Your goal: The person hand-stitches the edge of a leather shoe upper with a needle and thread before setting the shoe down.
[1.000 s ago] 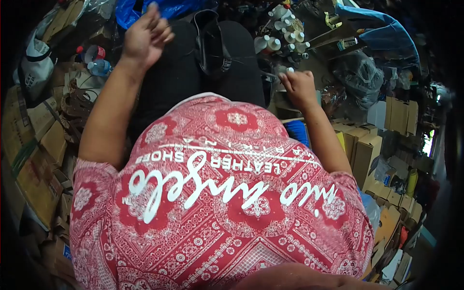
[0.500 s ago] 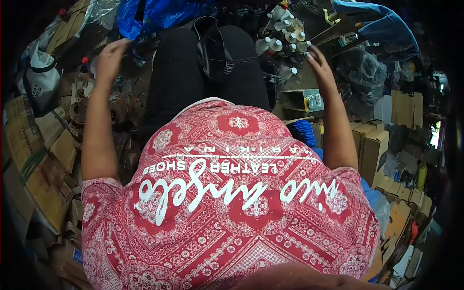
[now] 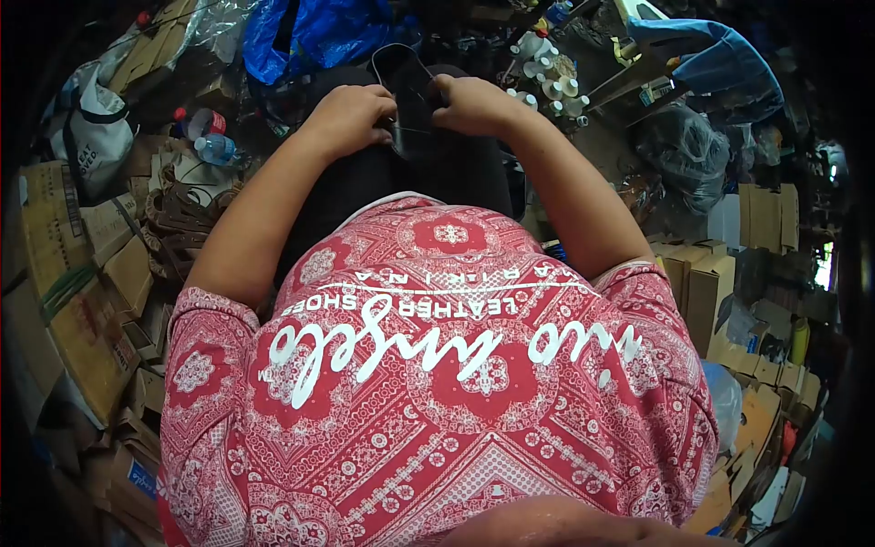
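Note:
On my lap, between my black-trousered thighs, lies a black leather shoe upper (image 3: 415,105) with a rounded loop at its far end. My left hand (image 3: 351,120) is closed on its left edge, fingers curled inward. At the opposite edge my right hand (image 3: 476,105) pinches the leather between thumb and fingers. A thin pale thread or line crosses the dark piece. The undersides of both grips are hidden.
Beyond my knees lies a blue plastic bag (image 3: 319,41). White-capped bottles (image 3: 556,82) cluster at the far right, near a blue cloth (image 3: 720,59). Cardboard (image 3: 77,301) is piled at left, with brown boxes (image 3: 702,278) at right and a plastic bottle (image 3: 216,149) on the left.
Both hands have come inward from out at the sides and taken hold of the shoe upper's two edges. Before, they were apart from it while it lay on my lap.

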A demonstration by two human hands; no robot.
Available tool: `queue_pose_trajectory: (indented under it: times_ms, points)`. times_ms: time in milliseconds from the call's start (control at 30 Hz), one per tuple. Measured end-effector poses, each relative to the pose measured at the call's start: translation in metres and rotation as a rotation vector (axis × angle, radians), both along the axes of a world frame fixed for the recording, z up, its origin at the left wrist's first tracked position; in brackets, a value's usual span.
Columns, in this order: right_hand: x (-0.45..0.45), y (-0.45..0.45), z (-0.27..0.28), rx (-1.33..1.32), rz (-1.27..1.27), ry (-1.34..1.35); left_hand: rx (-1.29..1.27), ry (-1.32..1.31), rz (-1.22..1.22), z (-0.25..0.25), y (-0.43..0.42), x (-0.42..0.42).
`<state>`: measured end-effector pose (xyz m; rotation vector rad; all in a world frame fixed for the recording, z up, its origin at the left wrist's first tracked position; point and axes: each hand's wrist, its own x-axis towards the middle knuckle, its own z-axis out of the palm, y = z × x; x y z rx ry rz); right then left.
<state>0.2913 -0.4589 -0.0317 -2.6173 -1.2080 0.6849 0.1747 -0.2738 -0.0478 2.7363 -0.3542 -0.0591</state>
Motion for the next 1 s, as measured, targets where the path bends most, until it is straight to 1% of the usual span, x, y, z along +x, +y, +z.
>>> queue_pose_trajectory:
  times_ms: [67,200,300,367,400,467,500,567,600,667,800,867,933,967,1000]
  points:
    - [-0.005,-0.004,-0.001,0.020,-0.038,0.076,0.017,-0.015,0.009,0.003,-0.001,-0.005]
    - [-0.012,-0.009,-0.007,0.063,-0.116,0.121,0.023,-0.081,0.047,0.007,0.000,-0.012]
    - [-0.022,-0.010,-0.008,0.109,-0.159,0.096,0.034,-0.130,0.047,0.005,0.005,-0.018]
    - [-0.028,-0.007,-0.011,0.146,-0.177,-0.012,0.054,-0.134,0.061,0.007,0.010,-0.024]
    - [-0.028,-0.004,-0.009,0.150,-0.178,-0.012,0.076,-0.140,0.081,0.009,0.011,-0.028]
    - [-0.023,0.004,-0.004,0.033,-0.168,0.121,0.096,-0.164,0.110,0.010,0.015,-0.039]
    - [-0.021,0.007,-0.005,0.042,-0.166,0.120,0.113,-0.188,0.142,0.011,0.017,-0.043]
    - [-0.016,0.013,-0.008,-0.059,-0.019,0.269,0.119,-0.189,0.168,0.014,0.019,-0.049]
    - [-0.020,0.018,-0.004,-0.052,-0.008,0.270,0.113,-0.189,0.192,0.014,0.022,-0.054]
    - [-0.030,0.026,0.005,-0.158,0.091,0.256,0.119,-0.183,0.224,0.015,0.026,-0.062]
    - [-0.037,0.036,0.002,-0.167,0.100,0.275,0.132,-0.193,0.278,0.013,0.031,-0.068]
    - [-0.036,0.028,0.003,-0.123,0.098,0.265,0.129,-0.199,0.288,0.012,0.033,-0.064]
    - [-0.026,0.010,-0.017,0.111,-0.025,0.403,0.275,-0.151,0.280,0.007,0.028,-0.046]
    - [-0.022,0.000,-0.026,0.099,-0.023,0.399,0.242,-0.146,0.213,0.001,0.026,-0.034]
    - [-0.018,-0.013,-0.034,0.183,-0.083,0.525,0.230,-0.149,0.213,-0.005,0.020,-0.022]
